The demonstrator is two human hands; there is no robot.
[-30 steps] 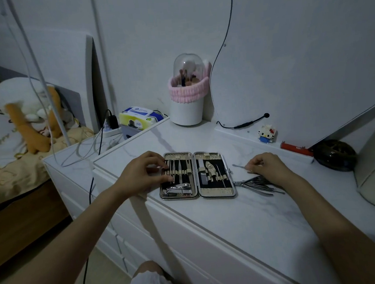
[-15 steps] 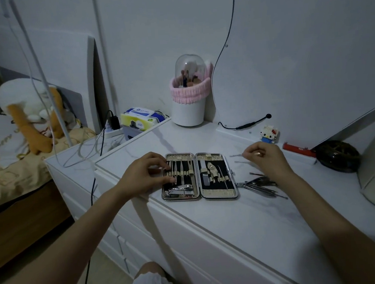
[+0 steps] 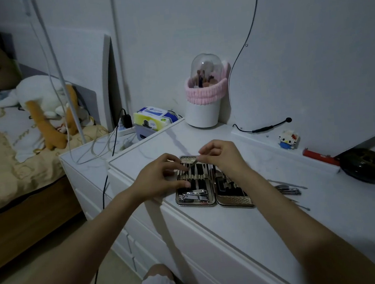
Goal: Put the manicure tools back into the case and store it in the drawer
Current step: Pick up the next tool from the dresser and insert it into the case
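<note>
An open manicure case (image 3: 211,201) lies flat on the white dresser top (image 3: 266,220), with several metal tools strapped in its left half and nail clippers at its near end. My left hand (image 3: 160,177) rests on the case's left side, fingers on the tool strap. My right hand (image 3: 222,154) hovers over the case's far edge, pinching a thin metal tool (image 3: 196,160) that points left toward the slots. A few loose tools (image 3: 289,188) lie on the dresser right of the case. My right forearm hides part of the case's right half.
A white brush holder with a pink band (image 3: 204,95) stands at the back. A small block figure (image 3: 288,139), a red item (image 3: 317,155) and a dark round object (image 3: 365,166) sit along the wall at right. Tissue pack (image 3: 154,119) and cables lie left; drawer fronts (image 3: 204,252) face me.
My right hand lifted a thin tool from the loose pile at right and carried it left over the case. My left hand stayed on the case's left half.
</note>
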